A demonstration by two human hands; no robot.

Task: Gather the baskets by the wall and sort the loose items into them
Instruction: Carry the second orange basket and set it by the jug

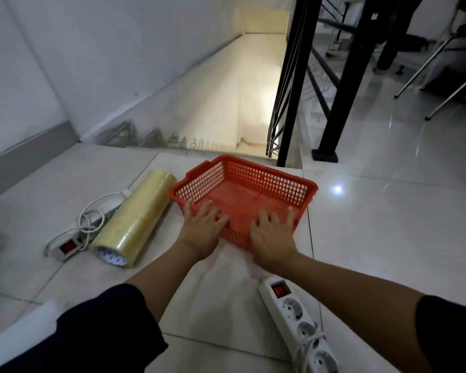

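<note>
Left hand [203, 227] lies palm down on the near rim of the red mesh basket [253, 181], fingers spread and reaching over the edge into the tray; thumb sits outside the wall. Right hand [273, 234] does the same at the near right corner — fingers splayed, draped over the rim, nothing pinched between them. Both forearms are bare, dark sleeves pushed up near the elbows. The basket is shallow, rectangular, nothing in it, and sits flat on the pale tiled floor [388, 238] just short of the top of a stairwell [226, 103] that drops away ahead. Just beside its left wall lies a stack of clear packing tape rolls [135, 219], on its side like a log, core facing the camera. Touching the far side of that stack — a white power strip with a red switch [73, 238], cord looped on top. A second white power strip [299, 321] lies on the floor under the right forearm, cord wrapped round it. Black railing posts [342, 76] stand right of the stairs.
</note>
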